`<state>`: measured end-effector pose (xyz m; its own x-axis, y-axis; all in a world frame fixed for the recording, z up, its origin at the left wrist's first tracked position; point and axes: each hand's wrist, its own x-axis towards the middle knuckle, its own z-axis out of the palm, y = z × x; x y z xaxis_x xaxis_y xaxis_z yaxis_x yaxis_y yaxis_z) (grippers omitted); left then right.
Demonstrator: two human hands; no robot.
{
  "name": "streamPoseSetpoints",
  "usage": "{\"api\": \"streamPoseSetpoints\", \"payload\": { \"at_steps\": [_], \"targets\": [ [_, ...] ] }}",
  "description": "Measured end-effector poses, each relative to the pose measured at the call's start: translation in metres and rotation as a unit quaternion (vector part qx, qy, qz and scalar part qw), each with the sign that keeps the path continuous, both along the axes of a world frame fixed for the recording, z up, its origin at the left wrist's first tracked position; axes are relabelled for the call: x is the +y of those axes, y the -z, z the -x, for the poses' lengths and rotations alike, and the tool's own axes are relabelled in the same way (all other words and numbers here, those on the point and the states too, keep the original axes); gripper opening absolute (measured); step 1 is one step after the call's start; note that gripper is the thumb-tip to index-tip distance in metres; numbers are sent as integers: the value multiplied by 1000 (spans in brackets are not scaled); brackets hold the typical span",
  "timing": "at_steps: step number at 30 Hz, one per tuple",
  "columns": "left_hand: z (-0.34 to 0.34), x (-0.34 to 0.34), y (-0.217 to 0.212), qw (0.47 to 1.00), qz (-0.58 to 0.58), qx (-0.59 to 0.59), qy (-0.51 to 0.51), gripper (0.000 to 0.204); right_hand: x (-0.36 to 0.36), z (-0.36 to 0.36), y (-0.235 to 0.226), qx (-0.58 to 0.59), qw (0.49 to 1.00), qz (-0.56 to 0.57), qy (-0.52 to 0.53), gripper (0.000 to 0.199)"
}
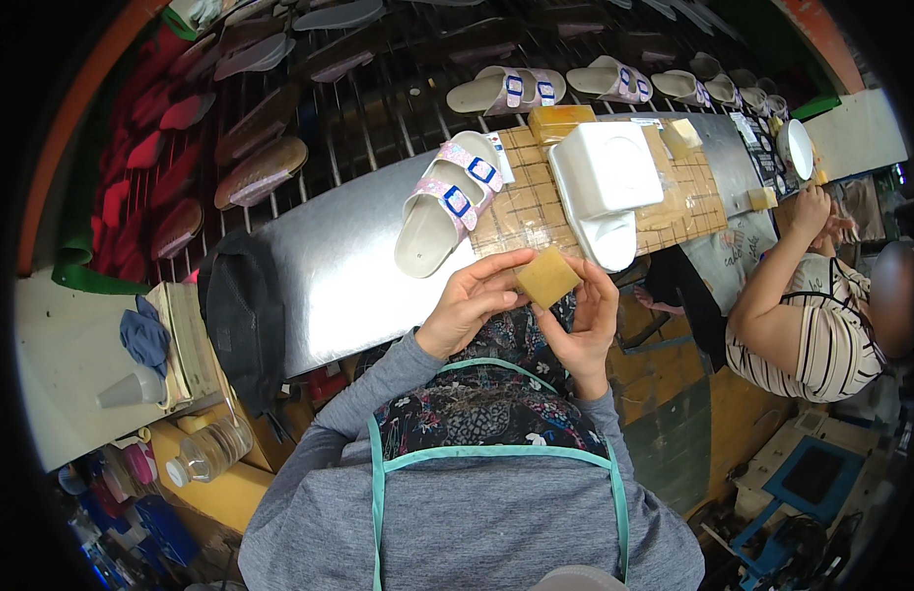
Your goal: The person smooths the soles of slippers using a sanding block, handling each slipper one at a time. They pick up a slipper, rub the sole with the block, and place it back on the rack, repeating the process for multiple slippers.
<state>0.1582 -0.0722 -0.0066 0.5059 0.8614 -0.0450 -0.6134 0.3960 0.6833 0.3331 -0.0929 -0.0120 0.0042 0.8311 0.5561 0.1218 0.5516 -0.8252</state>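
Observation:
A tan, square, flat block (548,280) is held up in front of my apron, one corner pointing toward me. My left hand (467,303) pinches its left side between thumb and fingers. On the opposite side my right hand (589,325) grips it, the thumb under the lower corner. Just beyond my left hand lies a sandal (422,236) with two pink patterned straps and blue buckles, on the metal table and against a taped cardboard sheet (521,209). A white plastic container (609,172) rests on the cardboard, past my right hand.
An amber block (559,123) and a pale yellow block (682,138) sit behind the container. More sandals (506,91) line the rack of metal rods at the back. A black bag (242,310) hangs at the table's left end. A co-worker (807,325) works at right.

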Motion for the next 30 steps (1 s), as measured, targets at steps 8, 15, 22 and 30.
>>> {"api": "streamPoseSetpoints", "payload": {
  "at_steps": [8,15,22,30],
  "targets": [
    [-1,0,4,996,37,75,-4,50,-1,-2,2,-22,999,25,-6,70],
    [3,2,14,994,109,-1,12,45,1,-9,-7,-122,992,-18,-9,85],
    [3,6,25,958,213,-182,59,49,-2,-7,-9,-91,996,-8,14,77],
    [1,5,17,970,213,-110,30,47,1,0,-14,-133,989,-37,43,76]
  ]
}}
